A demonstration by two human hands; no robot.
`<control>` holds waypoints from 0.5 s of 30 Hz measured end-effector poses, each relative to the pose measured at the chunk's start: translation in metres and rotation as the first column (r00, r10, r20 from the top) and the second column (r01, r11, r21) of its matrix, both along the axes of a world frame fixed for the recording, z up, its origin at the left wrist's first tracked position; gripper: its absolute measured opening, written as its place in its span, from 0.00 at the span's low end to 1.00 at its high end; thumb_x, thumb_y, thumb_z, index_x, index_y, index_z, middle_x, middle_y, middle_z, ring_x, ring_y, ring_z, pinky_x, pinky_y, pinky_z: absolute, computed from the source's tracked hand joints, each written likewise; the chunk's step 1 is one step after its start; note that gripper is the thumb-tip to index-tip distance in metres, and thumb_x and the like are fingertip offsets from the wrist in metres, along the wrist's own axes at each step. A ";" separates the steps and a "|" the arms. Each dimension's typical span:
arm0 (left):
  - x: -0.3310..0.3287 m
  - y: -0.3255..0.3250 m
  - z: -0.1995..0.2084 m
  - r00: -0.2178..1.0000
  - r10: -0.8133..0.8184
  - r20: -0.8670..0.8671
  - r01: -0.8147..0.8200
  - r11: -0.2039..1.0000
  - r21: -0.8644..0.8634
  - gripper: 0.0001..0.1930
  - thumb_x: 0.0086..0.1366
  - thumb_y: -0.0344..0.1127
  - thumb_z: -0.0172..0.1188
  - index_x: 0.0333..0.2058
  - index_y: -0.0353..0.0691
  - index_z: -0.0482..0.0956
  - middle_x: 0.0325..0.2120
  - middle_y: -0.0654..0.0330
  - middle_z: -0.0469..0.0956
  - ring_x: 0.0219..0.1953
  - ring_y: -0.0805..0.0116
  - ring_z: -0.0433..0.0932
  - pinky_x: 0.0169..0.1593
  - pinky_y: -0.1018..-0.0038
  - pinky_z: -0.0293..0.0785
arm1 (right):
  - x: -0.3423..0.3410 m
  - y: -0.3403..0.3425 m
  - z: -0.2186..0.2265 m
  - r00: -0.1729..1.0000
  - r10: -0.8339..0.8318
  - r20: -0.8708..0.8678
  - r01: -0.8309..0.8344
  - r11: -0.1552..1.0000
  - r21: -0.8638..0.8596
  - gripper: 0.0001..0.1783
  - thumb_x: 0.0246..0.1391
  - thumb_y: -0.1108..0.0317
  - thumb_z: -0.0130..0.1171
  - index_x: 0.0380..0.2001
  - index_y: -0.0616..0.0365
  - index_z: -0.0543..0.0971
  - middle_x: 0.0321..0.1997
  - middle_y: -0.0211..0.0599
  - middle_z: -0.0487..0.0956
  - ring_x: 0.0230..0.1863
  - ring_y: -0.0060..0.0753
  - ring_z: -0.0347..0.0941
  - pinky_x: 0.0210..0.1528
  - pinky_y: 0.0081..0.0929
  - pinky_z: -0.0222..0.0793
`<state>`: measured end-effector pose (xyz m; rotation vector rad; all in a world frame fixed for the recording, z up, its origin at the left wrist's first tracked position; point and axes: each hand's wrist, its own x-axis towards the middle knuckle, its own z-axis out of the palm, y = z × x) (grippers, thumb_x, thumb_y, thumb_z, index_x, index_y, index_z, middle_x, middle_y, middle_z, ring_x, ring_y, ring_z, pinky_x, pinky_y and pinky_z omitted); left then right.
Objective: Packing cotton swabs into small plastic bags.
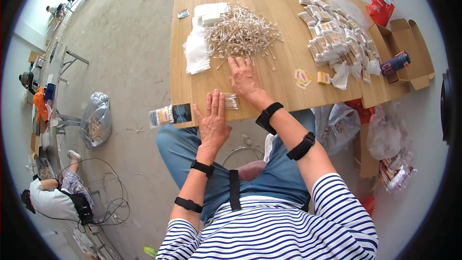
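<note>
A large loose heap of cotton swabs [243, 31] lies on the wooden table. At the heap's near edge my right hand [244, 79] rests with its fingers stretched forward, touching the nearest swabs. Closer to me, a small row of aligned swabs [231, 101] lies on the tabletop. My left hand [213, 121] is flat beside this row, fingers extended and touching its left end. To the left of that hand, a clear packet of swabs [162, 116] sits at the table edge by a dark pad [182, 113]. Whatever lies under my fingers is hidden.
White plastic bags [197, 54] lie left of the heap. Many filled swab packets [337, 33] are piled at the right, near yellow labels [302, 78]. Beyond them stand a cardboard box [414, 53], a can [395, 63] and a red bag [380, 7]. A person [60, 197] sits at the far left.
</note>
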<state>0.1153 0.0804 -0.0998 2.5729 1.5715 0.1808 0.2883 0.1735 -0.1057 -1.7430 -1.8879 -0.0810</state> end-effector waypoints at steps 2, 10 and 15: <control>-0.005 -0.001 -0.003 1.000 0.012 -0.002 -0.012 1.000 -0.007 0.66 0.39 0.46 0.80 0.74 0.44 0.47 0.75 0.60 0.46 0.77 0.61 0.44 0.73 0.39 0.37 | 0.003 -0.004 0.010 1.000 -0.012 -0.016 0.012 1.000 -0.009 0.21 0.49 0.73 0.61 0.49 0.61 0.78 0.49 0.45 0.76 0.54 0.50 0.70 0.57 0.41 0.69; -0.004 -0.002 0.002 1.000 0.016 0.008 -0.016 1.000 0.005 0.67 0.38 0.45 0.80 0.74 0.44 0.47 0.75 0.60 0.47 0.77 0.61 0.44 0.73 0.39 0.38 | 0.074 -0.022 0.005 0.875 -0.458 0.157 0.483 0.849 -0.214 0.13 0.48 0.74 0.60 0.40 0.61 0.79 0.47 0.48 0.73 0.51 0.48 0.71 0.54 0.40 0.71; -0.001 0.000 -0.002 1.000 0.007 0.015 -0.007 1.000 0.010 0.67 0.39 0.45 0.80 0.74 0.45 0.46 0.75 0.61 0.47 0.77 0.61 0.44 0.73 0.39 0.37 | 0.046 -0.003 -0.018 0.982 -0.190 0.017 0.191 0.977 -0.096 0.12 0.49 0.77 0.59 0.39 0.64 0.79 0.47 0.53 0.72 0.50 0.54 0.71 0.54 0.42 0.70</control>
